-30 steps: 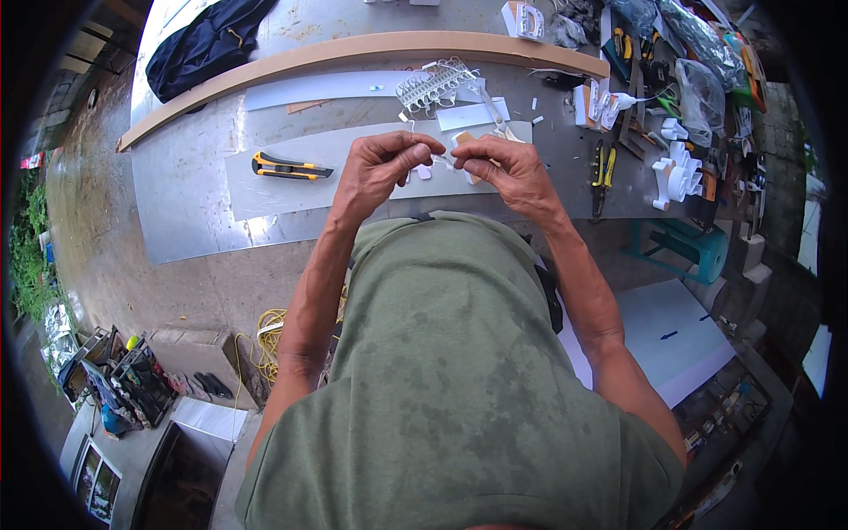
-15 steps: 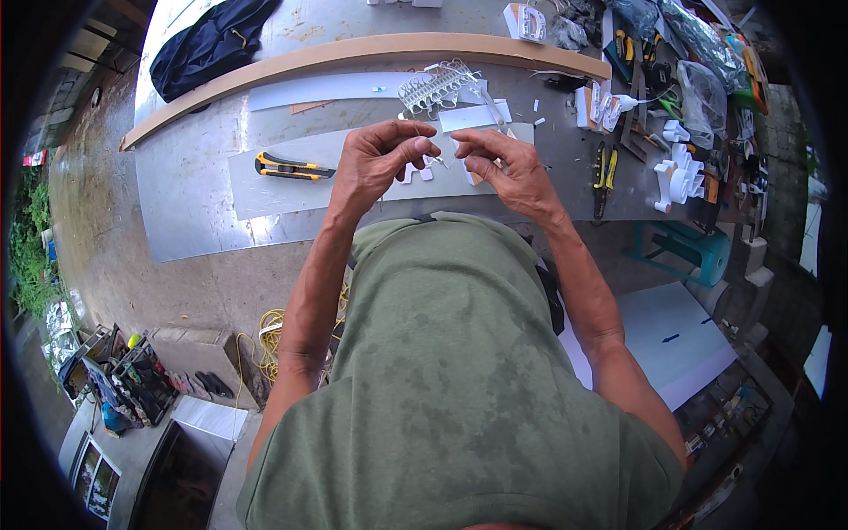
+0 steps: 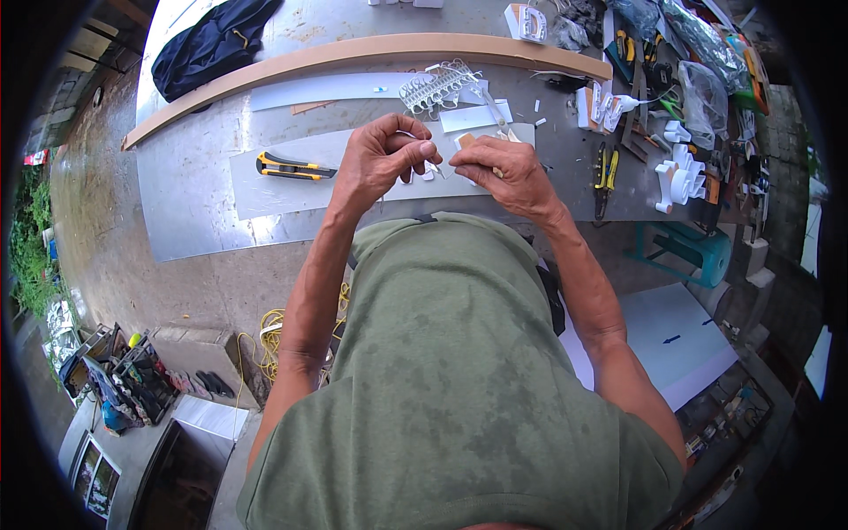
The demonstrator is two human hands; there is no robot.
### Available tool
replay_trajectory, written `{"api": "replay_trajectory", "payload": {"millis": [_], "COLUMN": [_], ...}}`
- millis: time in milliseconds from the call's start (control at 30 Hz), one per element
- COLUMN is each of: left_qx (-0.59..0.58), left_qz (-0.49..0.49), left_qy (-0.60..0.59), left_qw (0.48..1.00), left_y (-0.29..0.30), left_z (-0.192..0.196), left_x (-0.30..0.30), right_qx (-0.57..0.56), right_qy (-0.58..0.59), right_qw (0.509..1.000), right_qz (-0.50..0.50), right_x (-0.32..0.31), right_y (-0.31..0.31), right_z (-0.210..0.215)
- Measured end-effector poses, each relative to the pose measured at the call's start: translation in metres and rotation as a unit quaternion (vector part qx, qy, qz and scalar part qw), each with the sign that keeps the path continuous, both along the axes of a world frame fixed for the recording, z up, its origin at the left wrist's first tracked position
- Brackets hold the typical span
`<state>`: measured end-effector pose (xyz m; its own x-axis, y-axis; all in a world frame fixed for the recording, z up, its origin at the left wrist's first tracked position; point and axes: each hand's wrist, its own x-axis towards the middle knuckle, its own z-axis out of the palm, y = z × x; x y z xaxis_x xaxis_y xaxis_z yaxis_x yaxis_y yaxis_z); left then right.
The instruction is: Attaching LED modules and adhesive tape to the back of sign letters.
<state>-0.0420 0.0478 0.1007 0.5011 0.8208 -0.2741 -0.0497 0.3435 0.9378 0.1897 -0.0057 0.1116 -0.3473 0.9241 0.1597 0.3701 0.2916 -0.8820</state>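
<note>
My left hand (image 3: 384, 161) and my right hand (image 3: 511, 172) are held close together over the near middle of the metal table. The fingers of the left pinch a thin wire (image 3: 438, 168), whose short ends stick out toward the right. My right hand's fingertips are pressed together too; what they hold is too small to make out. Small white cut pieces (image 3: 427, 175) lie below the hands on a grey sheet (image 3: 291, 194). A bundle of white light modules on wires (image 3: 437, 88) rests just beyond them. A yellow-and-black utility knife (image 3: 294, 166) lies left of my left hand.
A long brown strip (image 3: 371, 49) crosses the table behind the hands. To the right lie yellow-handled pliers (image 3: 606, 168), white cut-out shapes (image 3: 680, 177) and a plastic bag (image 3: 704, 102). Dark cloth (image 3: 212, 44) lies far left. A teal stool (image 3: 698, 252) stands beneath the table's right side.
My right hand's fingers have closed from a looser curl into a tight pinch. My left hand has stayed nearly in place, shifting slightly.
</note>
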Motion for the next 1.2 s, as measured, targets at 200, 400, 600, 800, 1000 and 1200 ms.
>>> {"api": "replay_trajectory", "payload": {"millis": [200,400,600,800,1000,1200], "left_qx": [0.019,0.141,0.154,0.071,0.04,0.044], "left_qz": [0.01,0.092,0.104,0.063,-0.022,-0.054], "left_qy": [-0.018,0.058,0.026,-0.014,-0.004,0.124], "left_qw": [1.0,0.984,0.982,0.995,0.999,0.99], "left_y": [0.001,0.004,0.005,0.001,0.001,0.002], "left_z": [-0.009,-0.005,-0.009,0.0,0.01,0.011], "left_x": [-0.003,-0.004,-0.013,-0.016,-0.007,0.001], "right_qx": [0.038,0.053,0.016,0.04,0.062,0.107], "right_qy": [-0.032,-0.064,-0.036,-0.035,-0.06,-0.082], "right_qw": [0.999,0.995,0.992,0.994,0.995,0.99], "right_qz": [0.006,-0.052,-0.123,-0.099,-0.056,-0.039], "right_x": [0.0,-0.003,-0.006,-0.007,-0.006,-0.001], "right_y": [0.0,0.004,0.005,0.01,0.011,0.009], "right_z": [0.008,0.02,0.022,0.024,0.023,0.019]}}
